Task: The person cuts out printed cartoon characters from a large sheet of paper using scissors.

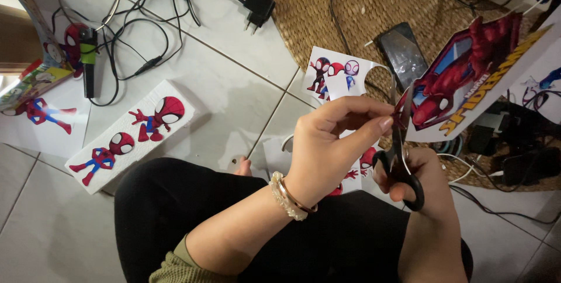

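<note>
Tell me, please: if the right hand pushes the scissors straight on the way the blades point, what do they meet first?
Probably the printed paper sheet: the scissors in the right hand point up into its edge.

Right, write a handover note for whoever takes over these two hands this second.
Left hand: fingers pinch the edge of the red-and-blue printed superhero card sheet.
Right hand: holds the black-handled scissors, blades at the sheet's left edge.
Done: cut-out figures stuck on the white foam block on the tiled floor.
Left: the sheet's big figure is still uncut.
</note>
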